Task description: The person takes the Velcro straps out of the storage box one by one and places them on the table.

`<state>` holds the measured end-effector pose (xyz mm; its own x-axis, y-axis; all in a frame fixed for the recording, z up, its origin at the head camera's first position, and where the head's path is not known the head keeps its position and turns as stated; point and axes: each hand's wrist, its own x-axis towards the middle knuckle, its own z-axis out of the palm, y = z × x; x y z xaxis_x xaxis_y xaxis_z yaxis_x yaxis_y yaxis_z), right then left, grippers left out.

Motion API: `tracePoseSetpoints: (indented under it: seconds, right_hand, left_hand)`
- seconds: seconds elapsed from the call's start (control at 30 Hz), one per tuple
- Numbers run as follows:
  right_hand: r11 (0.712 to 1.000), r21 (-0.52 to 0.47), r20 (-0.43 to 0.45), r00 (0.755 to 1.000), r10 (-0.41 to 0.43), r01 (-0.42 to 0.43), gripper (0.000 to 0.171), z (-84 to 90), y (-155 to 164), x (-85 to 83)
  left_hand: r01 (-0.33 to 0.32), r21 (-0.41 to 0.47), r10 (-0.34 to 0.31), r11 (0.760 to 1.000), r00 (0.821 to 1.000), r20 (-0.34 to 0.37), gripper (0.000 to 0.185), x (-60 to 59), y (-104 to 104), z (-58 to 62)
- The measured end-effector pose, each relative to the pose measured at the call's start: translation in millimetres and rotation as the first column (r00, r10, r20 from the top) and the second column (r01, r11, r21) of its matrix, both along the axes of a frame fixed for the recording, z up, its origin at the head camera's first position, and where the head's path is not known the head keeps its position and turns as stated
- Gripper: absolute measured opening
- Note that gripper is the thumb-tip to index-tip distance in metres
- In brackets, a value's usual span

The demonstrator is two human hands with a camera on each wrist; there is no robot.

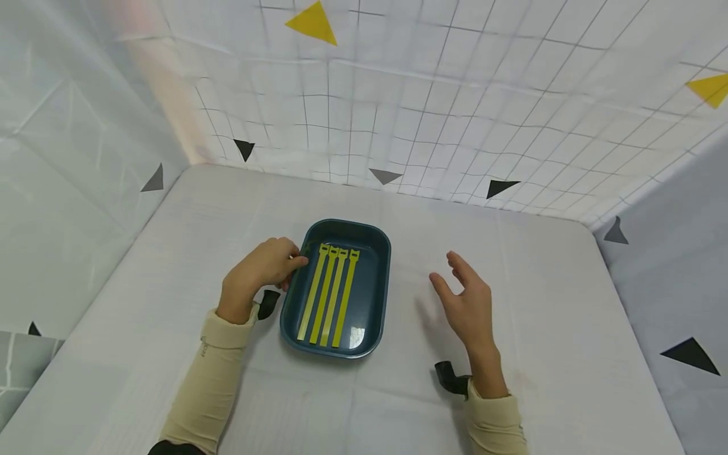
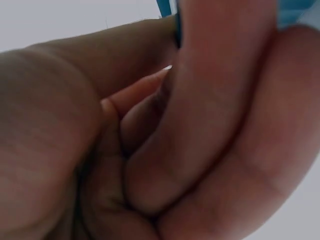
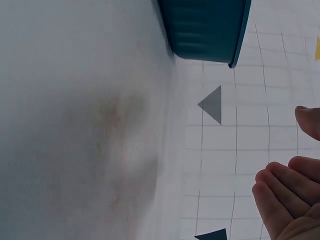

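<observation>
The left hand [image 1: 267,262] pinches the left rim of a rectangular, glossy dark-teal tray [image 1: 370,284] on the white table [image 1: 546,303], seemingly to steady it around four parallel, flat yellow-green straps [image 1: 323,296], while the right hand [image 1: 467,306], its grip relaxed and empty, hovers apart.

Room right of tray [image 1: 368,287], grip [image 1: 264,265] blocking left

Tray [image 1: 371,287]: dark teal, rounded corners, raised walls; set upright on the worktop [image 1: 569,316], longer sides running near to far; left rim pinched by the left hand [image 1: 264,262]. Straps [image 1: 324,296]: four, yellow-green, narrow, notched heads; laid lengthwise inside, close side by side, heads placed at far end.
</observation>
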<state>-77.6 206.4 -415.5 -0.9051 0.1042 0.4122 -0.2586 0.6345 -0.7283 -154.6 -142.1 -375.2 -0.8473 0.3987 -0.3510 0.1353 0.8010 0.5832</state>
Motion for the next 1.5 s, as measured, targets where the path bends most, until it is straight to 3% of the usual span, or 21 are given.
tracePoseSetpoints:
  seconds: [0.37, 0.93, 1.5]
  right_hand:
    - [0.999, -0.017, -0.009, 0.999, 0.034, -0.034, 0.051, 0.7, -19.5, 3.9]
    - [0.998, 0.022, -0.068, 0.996, 0.055, -0.054, 0.046, 11.2, -27.1, 7.5]
    - [0.996, 0.018, -0.072, 0.994, 0.086, -0.085, 0.04, 10.0, -34.6, 7.6]
  left_hand:
    - [-0.007, -0.019, 0.007, 1.0, 1.0, 0.007, 0.03, -0.7, 2.3, -0.7]
    - [-0.017, -0.023, 0.017, 1.0, 1.0, 0.006, 0.029, -2.0, 2.2, -3.4]
    - [-0.037, -0.018, 0.037, 0.999, 0.999, 0.002, 0.028, -1.0, 2.5, -1.7]
